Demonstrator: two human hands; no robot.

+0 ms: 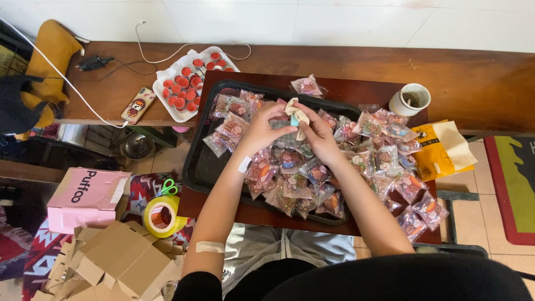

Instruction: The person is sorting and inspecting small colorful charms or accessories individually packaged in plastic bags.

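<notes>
Your left hand (262,129) and right hand (319,134) meet above the black tray (196,167), fingers of both pinching one small cream packet (296,114). Wrapped trinket packets (290,167) fill the tray below; a white cup (411,99) stands just beyond its far right corner.

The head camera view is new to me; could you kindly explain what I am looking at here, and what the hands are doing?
The single picture comes from a camera worn on a person's head, looking down at their own bare hands. Beneath them a black tray on a dark wooden table is heaped with small clear packets of colourful trinkets. The left hand and right hand together pinch a small cream-coloured item, too small to identify. Nearby lie a white tray of red cups, a white mug, a phone and yellow tape.
</notes>
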